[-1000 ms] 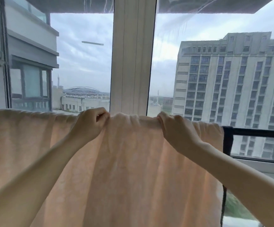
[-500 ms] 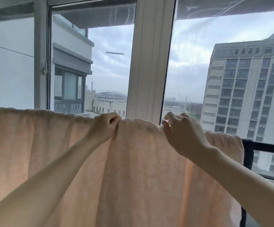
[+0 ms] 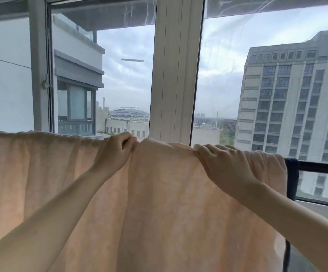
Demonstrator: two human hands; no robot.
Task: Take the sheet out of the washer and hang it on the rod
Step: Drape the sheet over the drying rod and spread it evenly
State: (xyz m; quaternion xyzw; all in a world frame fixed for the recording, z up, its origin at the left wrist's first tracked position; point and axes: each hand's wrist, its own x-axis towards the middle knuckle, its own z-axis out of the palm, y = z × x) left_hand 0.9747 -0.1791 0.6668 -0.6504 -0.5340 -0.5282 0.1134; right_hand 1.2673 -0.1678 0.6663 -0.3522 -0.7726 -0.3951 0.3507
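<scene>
Nearest us, the left hand pinches the top fold of the sheet. The right hand lies along that fold, its fingers straighter than a second ago (whether it pinches or only presses, we cannot tell). The sheet hangs over the rod, and the puckers between our hands have smoothed out, so we judge that only the gathers at the right are left to spread. Beyond stand the window frame and a tower block.
</scene>
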